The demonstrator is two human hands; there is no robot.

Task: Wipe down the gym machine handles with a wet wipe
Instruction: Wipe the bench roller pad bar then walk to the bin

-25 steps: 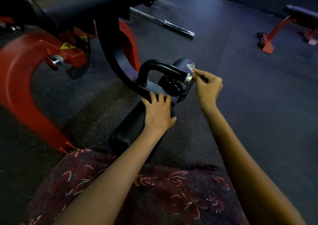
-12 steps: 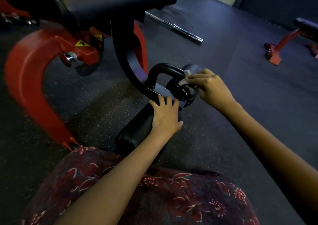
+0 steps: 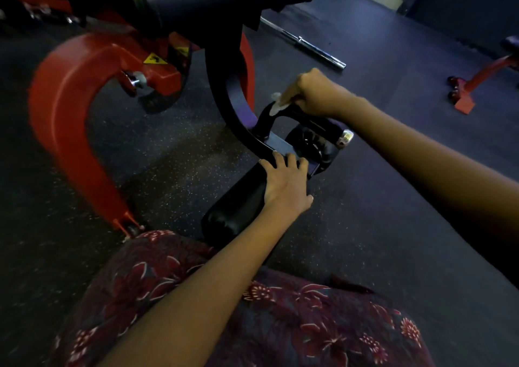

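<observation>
Head view, looking down at a black gym machine handle (image 3: 303, 115) at the centre of the frame. The right hand (image 3: 314, 92) curls over the top of the handle, pressing a white wipe (image 3: 278, 104) against its left bend; only a crumpled corner of the wipe shows. Below it, the left hand (image 3: 286, 181) lies flat, fingers spread, on a black pad (image 3: 238, 206), bracing it. A red frame (image 3: 70, 108) curves through the left of the frame; a barbell (image 3: 311, 46) lies on the floor at upper centre.

The small wipe could bunch up or slip out from under the fingers, leaving parts of the handle unwiped, probably its underside.

Half a second ago the right hand held the wipe at the handle's right end; it has since slid left along the bar.
</observation>
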